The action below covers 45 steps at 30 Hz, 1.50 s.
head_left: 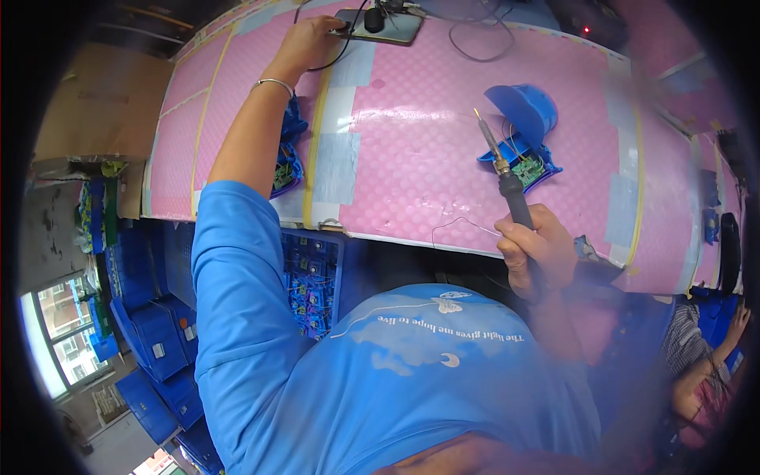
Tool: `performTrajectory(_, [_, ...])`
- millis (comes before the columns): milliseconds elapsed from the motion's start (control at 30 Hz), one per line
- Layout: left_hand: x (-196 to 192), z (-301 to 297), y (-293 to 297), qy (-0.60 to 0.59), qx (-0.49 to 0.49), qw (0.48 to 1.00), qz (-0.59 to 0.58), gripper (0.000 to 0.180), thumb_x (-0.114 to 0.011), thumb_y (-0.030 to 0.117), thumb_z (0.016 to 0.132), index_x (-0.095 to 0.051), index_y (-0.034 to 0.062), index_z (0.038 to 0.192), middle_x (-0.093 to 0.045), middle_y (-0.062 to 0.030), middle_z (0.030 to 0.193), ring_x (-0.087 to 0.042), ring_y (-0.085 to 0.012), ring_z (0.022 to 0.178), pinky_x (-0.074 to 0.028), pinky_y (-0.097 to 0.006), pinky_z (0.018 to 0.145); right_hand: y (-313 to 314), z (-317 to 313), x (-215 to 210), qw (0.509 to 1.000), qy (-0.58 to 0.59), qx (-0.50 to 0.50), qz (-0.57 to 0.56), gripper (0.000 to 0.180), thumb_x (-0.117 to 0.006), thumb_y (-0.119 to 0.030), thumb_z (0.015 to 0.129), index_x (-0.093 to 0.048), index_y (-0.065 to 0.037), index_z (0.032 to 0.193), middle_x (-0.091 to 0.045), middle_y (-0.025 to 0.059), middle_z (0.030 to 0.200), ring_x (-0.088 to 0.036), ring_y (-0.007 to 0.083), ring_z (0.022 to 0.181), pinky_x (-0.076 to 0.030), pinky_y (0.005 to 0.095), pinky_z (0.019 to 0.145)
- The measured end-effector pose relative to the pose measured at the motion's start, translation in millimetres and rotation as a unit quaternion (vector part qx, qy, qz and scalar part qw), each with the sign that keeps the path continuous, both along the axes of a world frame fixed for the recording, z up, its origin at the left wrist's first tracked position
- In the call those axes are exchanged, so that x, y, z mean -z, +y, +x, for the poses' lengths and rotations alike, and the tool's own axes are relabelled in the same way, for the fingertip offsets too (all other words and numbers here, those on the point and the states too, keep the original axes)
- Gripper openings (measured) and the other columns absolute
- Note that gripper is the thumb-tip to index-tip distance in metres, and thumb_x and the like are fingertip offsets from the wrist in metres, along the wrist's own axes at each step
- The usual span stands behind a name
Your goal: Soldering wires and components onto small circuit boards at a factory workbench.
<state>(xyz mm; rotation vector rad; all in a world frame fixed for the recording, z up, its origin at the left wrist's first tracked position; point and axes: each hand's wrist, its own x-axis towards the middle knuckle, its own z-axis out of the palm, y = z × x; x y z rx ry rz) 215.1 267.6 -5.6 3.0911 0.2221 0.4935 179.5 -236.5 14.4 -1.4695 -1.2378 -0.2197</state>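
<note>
My left hand (pixel 313 39) reaches to the far edge of the bench, its fingers curled together at the left end of a flat, phone-like device (pixel 400 29); what they pinch, if anything, is hidden. A black cable runs beside them. In my right hand (pixel 545 252) is a soldering iron (pixel 516 196), its tip pointing up and away. A thin wire (pixel 475 225) sticks out by the right fingers. Just beyond the iron lies an opened blue plastic housing (pixel 529 109) with a green circuit board (pixel 527 169) and thin leads. Another blue housing (pixel 294 127) with a board sits partly behind my left forearm.
Pink bubble-patterned sheeting (pixel 412 158) covers the bench, with yellow tape strips. A blue crate (pixel 313 277) of small parts stands below the front edge. Blue bins (pixel 154 340) are stacked at left, near a cardboard box (pixel 99 103). Another person's arm (pixel 704 380) shows at right.
</note>
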Motion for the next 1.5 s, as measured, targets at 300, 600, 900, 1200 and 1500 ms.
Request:
performTrajectory(300, [-13.1,-1.9,-1.9,-0.001,0.111,0.994,-0.014,0.021,-0.068,0.007,0.081,-0.076,-0.0026,0.098,-0.073,-0.0215,0.101,-0.071,-0.0395,0.094,-0.057,-0.043,0.086,7.3,3.9,-0.8,0.999,0.029,-0.012,0.030,0.027,-0.067,-0.022,0.102,-0.069,0.005,0.102,-0.067,0.0186,0.080,-0.063,0.0263,0.066,-0.048,0.0343,0.057])
performTrajectory(600, [-11.0,-5.6,21.1,-0.010,0.111,0.994,0.001,0.023,-0.071,0.007,0.083,-0.076,-0.0016,0.104,-0.074,-0.0220,0.103,-0.072,-0.0379,0.095,-0.057,-0.041,0.087,6.8,4.0,3.3,0.999,0.027,-0.003,0.037,0.023,-0.067,-0.018,0.101,-0.068,0.004,0.104,-0.068,0.0186,0.082,-0.063,0.0253,0.068,-0.048,0.0345,0.058])
performTrajectory(900, [-77.2,-47.7,-203.9,-0.139,0.208,0.883,-0.398,0.030,-0.079,0.006,0.088,-0.075,0.0025,0.118,-0.075,-0.0055,0.110,-0.070,-0.0156,0.095,-0.056,-0.029,0.085,-16.9,11.4,-5.2,0.996,-0.014,0.080,0.034,0.020,-0.063,-0.010,0.103,-0.063,0.007,0.114,-0.069,0.0218,0.087,-0.064,0.0233,0.071,-0.053,0.0319,0.061])
performTrajectory(1200, [-44.5,-92.2,-313.0,0.142,0.176,0.754,-0.616,0.028,-0.066,0.020,0.102,-0.071,0.0075,0.127,-0.067,-0.0057,0.076,-0.063,-0.0140,0.063,-0.052,-0.029,0.061,-17.4,19.2,-2.3,0.991,-0.010,0.120,0.062,0.025,-0.074,-0.005,0.096,-0.065,0.004,0.118,-0.073,0.0222,0.101,-0.070,0.0238,0.083,-0.058,0.0327,0.074])
performTrajectory(1500, [-66.6,-8.1,-285.1,-0.102,0.314,0.942,-0.055,0.037,-0.072,0.010,0.084,-0.069,0.0161,0.120,-0.067,-0.0095,0.101,-0.070,-0.0270,0.068,-0.055,-0.038,0.059,-8.3,32.6,21.2,0.972,-0.010,0.228,-0.062,0.085,-0.096,-0.024,0.071,-0.052,-0.002,0.141,-0.057,0.0236,0.144,-0.057,0.0368,0.134,-0.047,0.0428,0.110])
